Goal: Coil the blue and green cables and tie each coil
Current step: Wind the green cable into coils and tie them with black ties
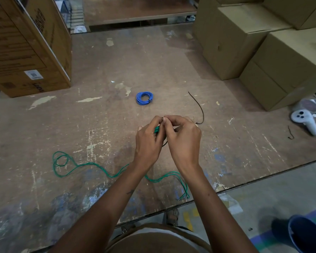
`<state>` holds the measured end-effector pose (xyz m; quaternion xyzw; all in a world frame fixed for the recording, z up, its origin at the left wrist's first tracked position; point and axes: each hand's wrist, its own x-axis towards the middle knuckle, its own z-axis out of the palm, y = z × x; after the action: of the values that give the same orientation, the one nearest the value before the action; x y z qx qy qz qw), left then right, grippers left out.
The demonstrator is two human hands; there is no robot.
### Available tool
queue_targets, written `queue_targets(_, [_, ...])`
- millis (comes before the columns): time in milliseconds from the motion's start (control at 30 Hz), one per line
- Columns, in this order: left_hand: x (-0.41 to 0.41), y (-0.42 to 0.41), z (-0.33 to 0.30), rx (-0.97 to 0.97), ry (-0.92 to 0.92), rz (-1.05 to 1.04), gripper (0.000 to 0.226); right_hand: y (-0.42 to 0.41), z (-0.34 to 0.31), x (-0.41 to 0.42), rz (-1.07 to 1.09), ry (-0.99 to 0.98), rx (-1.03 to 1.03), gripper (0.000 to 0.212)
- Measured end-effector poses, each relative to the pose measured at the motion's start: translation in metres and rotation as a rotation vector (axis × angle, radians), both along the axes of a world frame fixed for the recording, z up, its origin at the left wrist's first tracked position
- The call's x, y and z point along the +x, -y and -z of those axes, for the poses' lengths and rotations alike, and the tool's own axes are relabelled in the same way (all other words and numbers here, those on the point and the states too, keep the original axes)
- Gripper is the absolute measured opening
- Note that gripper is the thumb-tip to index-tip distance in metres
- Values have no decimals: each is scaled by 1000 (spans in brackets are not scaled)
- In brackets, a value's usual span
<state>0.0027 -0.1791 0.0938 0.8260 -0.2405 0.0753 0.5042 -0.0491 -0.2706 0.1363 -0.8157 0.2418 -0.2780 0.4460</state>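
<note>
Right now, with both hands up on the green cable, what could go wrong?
1. Most of the green cable lies loose on the table; its strands near the edge could slip off or tangle.
2. The left hand and right hand pinch only a small bunch, which may spring open.

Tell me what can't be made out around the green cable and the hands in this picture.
Head view:
- Green cable: the gripped part is hidden by the left hand and right hand.
- Black tie between fingertips: too small to make out.
- Blue coil: its tie too small to confirm.
</note>
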Motion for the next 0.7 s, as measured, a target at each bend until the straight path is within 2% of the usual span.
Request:
queue_targets(233, [5,-8,-2,53,45,52,14,13,-8,11,-82,-190,123,15])
queue_targets(333, [6,-14,-4,7,9,93,12,21,-9,19,-190,-253,278,14])
queue_targets(433, [6,-19,-5,-8,-41,105,11,25,-9,24,-226,-227,415,6])
queue_targets(567, [8,-24,-8,-36,-104,162,13,25,-12,31,-271,-185,545,8])
queue_targets(700, [-1,-29,-13,-78,-168,261,18,40,-24,48,-182,-117,561,4])
